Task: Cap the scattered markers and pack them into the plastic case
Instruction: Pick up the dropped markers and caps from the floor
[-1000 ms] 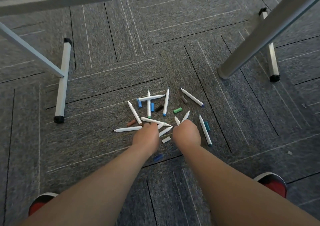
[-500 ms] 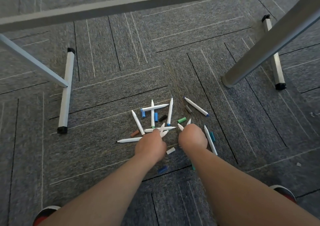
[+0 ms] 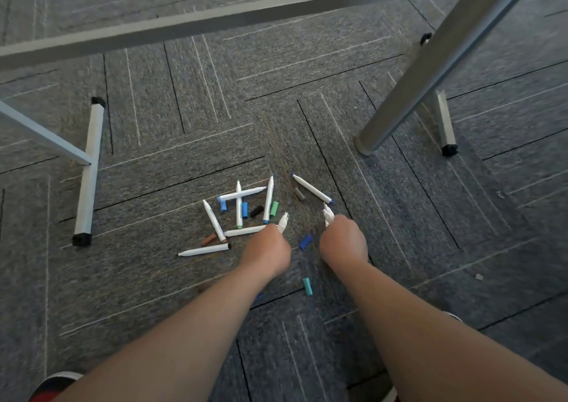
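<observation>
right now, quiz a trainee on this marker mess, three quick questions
1. True or false: the plastic case is in view.
2. Which of these caps lies nearest the person? A teal, B brown, C black.
3. What does the left hand hold?

Key: 1 false. 2 A, the teal cap. 3 a white marker, its end sticking out past the fingers.

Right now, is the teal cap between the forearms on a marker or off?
Off: the teal cap lies by itself on the carpet.
</observation>
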A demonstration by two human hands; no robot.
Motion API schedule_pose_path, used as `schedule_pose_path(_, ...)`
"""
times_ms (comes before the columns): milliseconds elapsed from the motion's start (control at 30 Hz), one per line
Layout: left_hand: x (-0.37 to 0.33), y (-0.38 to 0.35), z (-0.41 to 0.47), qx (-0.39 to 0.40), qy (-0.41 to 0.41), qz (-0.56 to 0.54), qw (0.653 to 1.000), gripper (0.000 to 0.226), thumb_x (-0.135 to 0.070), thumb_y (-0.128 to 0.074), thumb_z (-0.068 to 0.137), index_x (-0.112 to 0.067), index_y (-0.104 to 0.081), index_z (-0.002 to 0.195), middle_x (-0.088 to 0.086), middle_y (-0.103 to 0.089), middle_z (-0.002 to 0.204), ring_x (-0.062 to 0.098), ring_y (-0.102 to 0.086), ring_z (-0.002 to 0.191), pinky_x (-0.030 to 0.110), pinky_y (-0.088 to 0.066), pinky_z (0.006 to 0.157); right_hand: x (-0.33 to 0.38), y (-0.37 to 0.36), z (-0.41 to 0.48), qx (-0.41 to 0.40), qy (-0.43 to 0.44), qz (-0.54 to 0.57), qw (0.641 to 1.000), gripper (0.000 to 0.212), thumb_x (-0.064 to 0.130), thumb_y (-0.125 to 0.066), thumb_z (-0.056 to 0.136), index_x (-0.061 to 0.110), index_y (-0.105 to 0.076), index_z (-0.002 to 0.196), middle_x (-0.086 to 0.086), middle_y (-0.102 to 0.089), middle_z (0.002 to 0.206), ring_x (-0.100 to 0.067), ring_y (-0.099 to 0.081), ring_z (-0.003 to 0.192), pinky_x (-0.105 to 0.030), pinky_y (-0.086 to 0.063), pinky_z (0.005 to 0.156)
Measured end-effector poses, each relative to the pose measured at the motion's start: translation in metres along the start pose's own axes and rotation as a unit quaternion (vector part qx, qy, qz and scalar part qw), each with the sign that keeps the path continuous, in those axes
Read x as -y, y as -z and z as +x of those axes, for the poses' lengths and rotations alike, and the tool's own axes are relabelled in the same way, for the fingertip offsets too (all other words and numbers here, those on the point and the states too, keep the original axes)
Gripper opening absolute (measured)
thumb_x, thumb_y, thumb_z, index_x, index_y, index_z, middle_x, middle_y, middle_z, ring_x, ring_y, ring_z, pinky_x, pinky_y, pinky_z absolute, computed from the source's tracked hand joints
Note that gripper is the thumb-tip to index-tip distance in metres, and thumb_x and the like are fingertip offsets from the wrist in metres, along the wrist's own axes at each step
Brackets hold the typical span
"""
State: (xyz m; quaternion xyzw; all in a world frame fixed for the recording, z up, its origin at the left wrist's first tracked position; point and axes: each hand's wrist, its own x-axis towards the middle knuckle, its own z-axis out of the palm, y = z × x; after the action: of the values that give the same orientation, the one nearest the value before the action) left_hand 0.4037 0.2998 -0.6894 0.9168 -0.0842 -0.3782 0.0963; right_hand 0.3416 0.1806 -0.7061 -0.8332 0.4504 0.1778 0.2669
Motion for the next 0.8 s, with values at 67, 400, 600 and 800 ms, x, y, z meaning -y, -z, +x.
schedule_pose_path(67,-0.010,-0.006,-0.002,0.005,-0.005,-0.002,1.000,0.019,-0.015,-0.042,0.100,-0.009,-0.050,0.116,0.011,-0.061,0.114,0.030,-0.060,0.099,0.036,-0.042,0.069,-0.013,0.003,-0.001,-0.008,0.017,-0.048,0.999,0.013,0.014,-0.049,0.097,0.011,-0.054,0.109,-0.008,-0.064,0.103,-0.026,-0.063,0.088,-0.033,-0.044,0.064)
schedule_pose_path(400,-0.024,-0.021,0.006,-0.009,-0.015,0.001,1.000,0.019,-0.021,-0.043,0.099,-0.011,-0.052,0.113,0.010,-0.061,0.112,0.029,-0.057,0.094,0.035,-0.042,0.071,-0.025,-0.005,0.002,0.006,0.051,-0.159,0.986,0.018,0.010,-0.048,0.097,0.015,-0.053,0.114,-0.004,-0.067,0.102,-0.023,-0.062,0.082,-0.033,-0.044,0.061)
schedule_pose_path(600,-0.021,-0.025,0.012,-0.009,-0.001,-0.010,1.000,0.021,-0.018,-0.041,0.100,-0.010,-0.051,0.117,0.005,-0.054,0.100,0.024,-0.052,0.087,0.035,-0.041,0.069,-0.025,-0.015,0.001,0.023,0.045,-0.191,0.980,0.015,0.009,-0.053,0.095,0.015,-0.060,0.107,-0.002,-0.067,0.094,-0.020,-0.054,0.069,-0.031,-0.045,0.057)
schedule_pose_path(800,-0.021,-0.025,0.015,-0.019,0.003,-0.035,0.999,0.025,-0.019,-0.040,0.100,-0.012,-0.049,0.123,0.008,-0.061,0.107,0.026,-0.057,0.088,0.034,-0.042,0.064,-0.019,-0.017,0.002,0.020,0.037,-0.121,0.992,0.015,0.023,-0.053,0.097,0.015,-0.061,0.106,-0.003,-0.066,0.097,-0.023,-0.059,0.072,-0.030,-0.045,0.059)
